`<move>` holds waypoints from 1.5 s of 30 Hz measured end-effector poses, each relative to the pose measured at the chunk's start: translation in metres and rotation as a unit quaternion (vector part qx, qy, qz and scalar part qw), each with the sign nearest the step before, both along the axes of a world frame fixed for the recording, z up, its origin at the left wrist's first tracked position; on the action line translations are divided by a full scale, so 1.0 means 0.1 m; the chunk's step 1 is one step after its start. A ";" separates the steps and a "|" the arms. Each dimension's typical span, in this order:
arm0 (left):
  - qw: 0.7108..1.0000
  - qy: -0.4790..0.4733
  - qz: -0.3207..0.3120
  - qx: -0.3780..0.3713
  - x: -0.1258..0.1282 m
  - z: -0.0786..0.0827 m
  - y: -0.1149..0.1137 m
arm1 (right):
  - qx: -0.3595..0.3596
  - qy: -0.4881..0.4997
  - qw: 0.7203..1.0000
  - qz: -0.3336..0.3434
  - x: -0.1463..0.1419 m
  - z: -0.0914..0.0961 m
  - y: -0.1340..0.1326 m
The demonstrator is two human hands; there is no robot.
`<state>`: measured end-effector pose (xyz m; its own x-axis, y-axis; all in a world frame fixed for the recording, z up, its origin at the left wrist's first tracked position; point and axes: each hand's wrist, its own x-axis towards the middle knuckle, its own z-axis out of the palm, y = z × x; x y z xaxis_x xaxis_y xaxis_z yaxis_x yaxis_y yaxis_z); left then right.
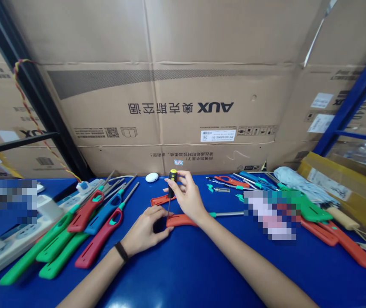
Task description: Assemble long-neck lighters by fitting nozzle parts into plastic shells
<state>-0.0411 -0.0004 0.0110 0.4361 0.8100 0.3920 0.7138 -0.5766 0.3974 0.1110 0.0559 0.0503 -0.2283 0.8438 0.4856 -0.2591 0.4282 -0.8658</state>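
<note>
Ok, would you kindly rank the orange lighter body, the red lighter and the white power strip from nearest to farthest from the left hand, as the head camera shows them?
From the left hand:
1. Orange lighter body: at its fingertips, to the right.
2. Red lighter: to its left, on the blue bench.
3. White power strip: at the far left, beyond the lighters.
</note>
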 end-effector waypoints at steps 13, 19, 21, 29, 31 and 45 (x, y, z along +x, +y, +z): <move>1.000 0.006 0.011 -0.001 -0.01 -0.02 0.01 | -0.016 0.019 1.000 0.001 0.07 0.01 -0.03; 1.000 0.008 0.010 -0.006 0.00 0.01 0.01 | -0.016 0.020 1.000 0.006 0.06 0.01 -0.04; 1.000 0.009 0.009 -0.004 0.01 0.02 0.01 | -0.016 0.021 1.000 0.006 0.06 0.01 -0.05; 1.000 0.013 0.009 0.001 0.00 0.02 0.01 | -0.014 0.012 1.000 0.010 0.07 0.03 -0.07; 1.000 0.012 0.008 0.007 0.00 0.01 0.01 | -0.010 0.009 1.000 0.004 0.07 0.03 -0.07; 0.999 0.031 0.015 0.026 -0.03 -0.02 0.03 | 0.004 -0.002 1.000 -0.002 0.06 -0.01 -0.06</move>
<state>-0.0441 0.0028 0.0089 0.4367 0.8020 0.4076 0.7535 -0.5736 0.3213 0.1169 0.0497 0.0493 -0.2259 0.8415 0.4908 -0.2538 0.4356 -0.8636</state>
